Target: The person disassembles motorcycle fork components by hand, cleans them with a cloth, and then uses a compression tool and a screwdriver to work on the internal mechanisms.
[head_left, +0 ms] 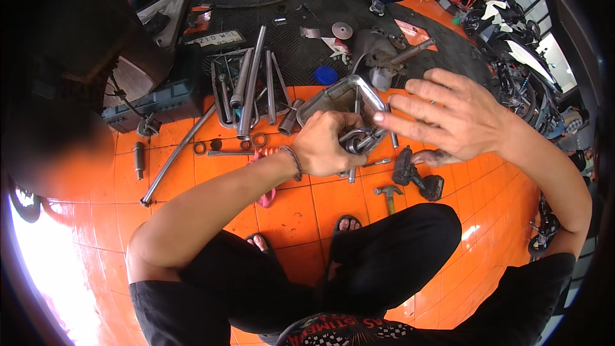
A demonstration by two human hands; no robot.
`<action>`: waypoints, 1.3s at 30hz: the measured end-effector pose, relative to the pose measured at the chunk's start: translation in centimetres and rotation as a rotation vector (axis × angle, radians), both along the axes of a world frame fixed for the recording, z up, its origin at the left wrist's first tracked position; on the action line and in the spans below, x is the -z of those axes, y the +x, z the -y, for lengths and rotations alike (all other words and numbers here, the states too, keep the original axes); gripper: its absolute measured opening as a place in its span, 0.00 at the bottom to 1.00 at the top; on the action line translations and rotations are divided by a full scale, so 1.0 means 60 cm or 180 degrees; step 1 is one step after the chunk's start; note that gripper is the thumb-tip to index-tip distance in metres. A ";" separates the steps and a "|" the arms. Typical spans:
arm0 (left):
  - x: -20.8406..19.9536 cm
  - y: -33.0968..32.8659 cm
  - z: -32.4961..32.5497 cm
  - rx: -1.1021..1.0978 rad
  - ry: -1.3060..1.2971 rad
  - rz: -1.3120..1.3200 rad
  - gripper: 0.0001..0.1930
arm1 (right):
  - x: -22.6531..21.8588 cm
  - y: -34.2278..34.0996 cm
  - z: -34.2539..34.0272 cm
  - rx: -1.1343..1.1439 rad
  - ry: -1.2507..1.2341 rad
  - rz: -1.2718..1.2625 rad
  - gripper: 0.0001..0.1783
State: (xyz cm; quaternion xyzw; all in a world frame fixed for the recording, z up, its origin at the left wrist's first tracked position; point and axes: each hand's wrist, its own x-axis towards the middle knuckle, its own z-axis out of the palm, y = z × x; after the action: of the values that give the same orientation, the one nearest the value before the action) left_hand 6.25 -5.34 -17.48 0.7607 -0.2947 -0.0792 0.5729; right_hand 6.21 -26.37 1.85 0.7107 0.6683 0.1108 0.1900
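Metal tray (368, 91) lies ahead of the person, its right wall slanting from the far corner nearer and rightward; the left hand (323, 144) hides too much to tell the long axis. That hand's fingers curl at the near end; what they grip is unclear. The right hand (442, 115) spreads its fingers by that wall, above a drill (403, 168). A hammer (389, 200) lies nearer.

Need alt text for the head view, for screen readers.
First-person view: a left hand curls at a metal tray while the right hand is open beside it, above an orange tiled floor. A cordless driver and hammer lie nearby; metal tubes lie to the left.
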 end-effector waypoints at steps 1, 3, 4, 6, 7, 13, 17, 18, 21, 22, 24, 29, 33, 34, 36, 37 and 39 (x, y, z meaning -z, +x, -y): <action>0.003 -0.001 -0.004 0.0145 -0.0030 -0.0066 0.18 | 0.005 0.004 -0.002 -0.0288 -0.0141 0.0139 0.37; 0.003 -0.002 -0.017 0.0373 -0.0009 -0.0118 0.19 | 0.012 0.009 -0.015 -0.0426 -0.0091 0.0433 0.36; 0.003 0.001 -0.023 0.0546 0.0009 -0.0244 0.19 | 0.016 0.012 -0.022 -0.0490 -0.0064 0.0579 0.35; 0.010 0.005 -0.024 0.0830 -0.0098 -0.0028 0.18 | 0.024 0.027 -0.035 -0.0785 0.0112 0.0789 0.29; 0.014 0.003 -0.023 0.0868 -0.0147 -0.0094 0.18 | 0.023 0.030 -0.042 -0.0884 0.0085 0.0674 0.27; -0.004 -0.010 -0.014 0.0493 0.0225 0.0050 0.20 | 0.028 0.043 -0.041 -0.1026 0.0053 0.0370 0.17; -0.008 -0.025 0.010 0.0269 0.0291 0.0133 0.17 | 0.030 0.048 -0.022 -0.1158 -0.0088 0.0283 0.12; -0.007 -0.028 0.016 0.0177 0.0260 0.0166 0.17 | 0.035 0.047 -0.014 -0.1145 -0.0109 0.0271 0.11; 0.000 -0.029 0.028 -0.0202 0.0175 0.0290 0.17 | 0.051 0.034 0.005 -0.0631 0.0204 0.0363 0.09; 0.004 -0.031 0.032 -0.0342 0.0215 0.0270 0.17 | 0.057 0.030 0.011 -0.0526 0.0294 0.0409 0.08; 0.012 -0.035 0.040 -0.0530 0.0110 0.0416 0.17 | 0.052 0.023 0.017 -0.0401 0.0139 0.0416 0.09; 0.016 -0.037 0.058 -0.0882 0.0133 0.0287 0.17 | 0.058 0.025 0.028 -0.0190 0.0332 0.0318 0.18; 0.002 -0.033 0.059 -0.1238 0.0151 0.0194 0.17 | 0.063 0.018 0.024 0.0327 0.0544 0.0340 0.23; -0.004 -0.031 0.058 -0.1349 0.0171 0.0214 0.17 | 0.064 0.015 0.022 0.0488 0.0588 0.0386 0.24; -0.002 -0.027 0.058 -0.1443 0.0057 0.0336 0.18 | 0.066 0.009 0.016 0.0764 0.0588 0.0438 0.24; -0.001 -0.024 0.058 -0.1490 -0.0002 0.0398 0.18 | 0.066 0.006 0.012 0.0901 0.0584 0.0465 0.24; -0.003 -0.019 0.051 -0.1417 0.0052 0.0183 0.19 | 0.062 0.003 -0.001 0.0972 0.0496 0.0598 0.25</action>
State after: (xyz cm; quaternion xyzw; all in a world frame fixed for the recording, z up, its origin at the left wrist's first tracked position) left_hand 5.08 -8.37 -17.30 0.8135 -0.1352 0.0686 0.5614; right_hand 6.41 -26.33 -1.85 0.8029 0.5214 0.1979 0.2105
